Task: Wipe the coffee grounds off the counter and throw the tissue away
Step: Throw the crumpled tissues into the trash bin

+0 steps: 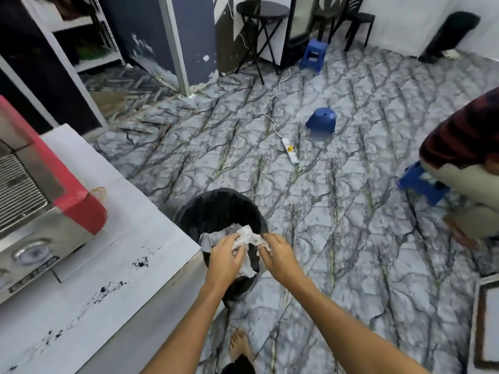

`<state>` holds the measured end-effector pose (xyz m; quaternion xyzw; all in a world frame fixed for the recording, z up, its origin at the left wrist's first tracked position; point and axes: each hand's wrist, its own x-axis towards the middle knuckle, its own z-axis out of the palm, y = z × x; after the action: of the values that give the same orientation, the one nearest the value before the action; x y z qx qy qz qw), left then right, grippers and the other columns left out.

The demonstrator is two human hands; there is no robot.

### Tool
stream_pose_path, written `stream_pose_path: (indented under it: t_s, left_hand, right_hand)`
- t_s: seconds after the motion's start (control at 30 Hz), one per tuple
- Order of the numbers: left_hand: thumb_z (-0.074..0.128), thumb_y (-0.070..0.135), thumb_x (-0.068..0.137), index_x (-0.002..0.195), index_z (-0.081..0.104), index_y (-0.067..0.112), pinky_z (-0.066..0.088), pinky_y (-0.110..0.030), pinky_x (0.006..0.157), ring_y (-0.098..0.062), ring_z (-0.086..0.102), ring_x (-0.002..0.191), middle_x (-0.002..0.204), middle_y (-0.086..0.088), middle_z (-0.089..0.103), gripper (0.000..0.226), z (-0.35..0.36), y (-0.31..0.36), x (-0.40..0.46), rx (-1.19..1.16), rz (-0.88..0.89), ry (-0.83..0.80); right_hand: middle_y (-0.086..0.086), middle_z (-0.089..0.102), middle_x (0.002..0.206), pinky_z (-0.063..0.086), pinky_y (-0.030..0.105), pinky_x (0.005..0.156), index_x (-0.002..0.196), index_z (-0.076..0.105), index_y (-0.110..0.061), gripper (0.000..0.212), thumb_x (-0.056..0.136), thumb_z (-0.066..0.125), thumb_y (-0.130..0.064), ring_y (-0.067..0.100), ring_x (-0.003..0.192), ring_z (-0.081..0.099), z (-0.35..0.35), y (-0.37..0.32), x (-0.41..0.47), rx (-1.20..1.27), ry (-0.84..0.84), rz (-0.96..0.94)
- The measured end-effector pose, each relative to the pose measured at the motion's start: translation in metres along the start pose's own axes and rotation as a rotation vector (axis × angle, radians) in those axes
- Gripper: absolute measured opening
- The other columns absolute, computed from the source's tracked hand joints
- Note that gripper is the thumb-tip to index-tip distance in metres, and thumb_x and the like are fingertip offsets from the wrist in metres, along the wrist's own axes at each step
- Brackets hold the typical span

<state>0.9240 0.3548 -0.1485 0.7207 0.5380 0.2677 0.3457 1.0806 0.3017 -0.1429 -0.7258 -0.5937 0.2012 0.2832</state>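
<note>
Head view: both hands are extended over the black bin (216, 211), which stands on the marbled floor (351, 238) just beside the corner of the white bench (89, 163). The left hand (226, 252) and the right hand (275, 254) each pinch the crumpled white tissue (248, 236) between them; the grip of each hand is pressed together on the paper. The tissue is held directly above the open mouth of the bin, with loose folds hanging toward the liner. Dark coffee grounds (140, 263) lie scattered in patches along the front part of the bench. A red and steel espresso machine (40, 206) sits on the bench to the left. A bare foot (239, 344) is visible on the floor below the forearms.
</note>
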Motion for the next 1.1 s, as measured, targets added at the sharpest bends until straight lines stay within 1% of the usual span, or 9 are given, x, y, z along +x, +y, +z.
stream_pose_path:
  t_s: [0.13,0.23,0.3,0.4,0.63,0.87,0.97,1.03,1.1]
  left_hand:
    - [0.064,0.022,0.09,0.121,0.063,0.013,0.039,-0.016,0.086,-0.012,0.055,0.1,0.113,-0.002,0.062,0.033,0.009,-0.005,0.035,-0.008,-0.06,0.012]
    - [0.064,0.023,0.09,0.123,0.062,0.013,0.046,-0.026,0.09,-0.016,0.059,0.103,0.115,-0.001,0.063,0.034,0.015,-0.012,0.053,-0.029,-0.106,0.036]
    - [0.064,0.025,0.091,0.123,0.062,0.015,0.049,-0.031,0.091,-0.016,0.06,0.104,0.116,0.001,0.062,0.034,0.021,-0.019,0.064,-0.035,-0.139,0.046]
    - [0.062,0.023,0.091,0.122,0.062,0.015,0.05,-0.031,0.089,-0.016,0.061,0.102,0.113,0.001,0.064,0.032,0.029,-0.029,0.078,-0.028,-0.191,0.056]
    - [0.066,0.024,0.089,0.116,0.064,0.015,0.051,-0.028,0.082,-0.01,0.06,0.096,0.108,0.004,0.063,0.028,0.072,-0.07,0.11,-0.015,-0.373,0.151]
    - [0.066,0.026,0.09,0.123,0.062,0.015,0.052,-0.03,0.089,-0.012,0.06,0.103,0.117,0.0,0.064,0.034,0.142,-0.142,0.143,-0.023,-0.516,0.177]
    - [0.065,0.023,0.091,0.121,0.063,0.014,0.048,-0.025,0.087,-0.015,0.06,0.102,0.115,-0.002,0.064,0.032,0.167,-0.178,0.158,-0.021,-0.606,0.202]
    - [0.065,0.023,0.091,0.12,0.063,0.012,0.043,-0.021,0.084,-0.015,0.059,0.1,0.114,-0.002,0.063,0.031,0.182,-0.201,0.169,-0.021,-0.658,0.225]
    - [0.064,0.023,0.091,0.116,0.064,0.012,0.042,-0.022,0.082,-0.016,0.058,0.098,0.111,-0.003,0.062,0.028,0.198,-0.224,0.177,-0.016,-0.701,0.229]
  right_hand:
    - [0.007,0.056,0.126,0.04,0.029,0.1,0.13,0.053,-0.007,0.04,0.095,0.054,-0.025,0.021,0.117,0.051,0.005,0.01,0.042,-0.016,-0.049,0.012]
    - [0.006,0.055,0.129,0.038,0.028,0.102,0.131,0.053,-0.009,0.04,0.095,0.054,-0.026,0.02,0.12,0.049,0.014,0.017,0.069,-0.025,-0.101,0.009]
    - [0.007,0.055,0.129,0.04,0.03,0.1,0.13,0.053,-0.008,0.04,0.095,0.055,-0.025,0.022,0.119,0.051,0.022,0.025,0.085,-0.014,-0.143,0.001]
    - [0.009,0.057,0.126,0.044,0.032,0.098,0.128,0.055,-0.006,0.039,0.094,0.056,-0.023,0.024,0.116,0.053,0.034,0.037,0.109,-0.008,-0.212,-0.034]
    - [0.012,0.056,0.125,0.042,0.035,0.097,0.128,0.054,-0.004,0.038,0.095,0.054,-0.023,0.028,0.117,0.051,0.079,0.083,0.17,-0.006,-0.372,-0.094]
    - [0.01,0.058,0.119,0.043,0.031,0.09,0.125,0.055,-0.005,0.035,0.095,0.052,-0.023,0.027,0.111,0.053,0.16,0.146,0.214,0.012,-0.509,-0.158]
    - [0.012,0.058,0.121,0.041,0.029,0.091,0.126,0.054,-0.004,0.036,0.095,0.052,-0.023,0.027,0.113,0.052,0.202,0.171,0.234,0.001,-0.568,-0.162]
    - [0.014,0.058,0.121,0.041,0.031,0.092,0.125,0.054,-0.003,0.035,0.095,0.052,-0.022,0.029,0.113,0.052,0.229,0.186,0.248,-0.011,-0.578,-0.167]
    - [0.015,0.057,0.119,0.043,0.036,0.092,0.123,0.054,-0.002,0.034,0.095,0.052,-0.022,0.031,0.111,0.052,0.255,0.199,0.26,-0.008,-0.591,-0.172]
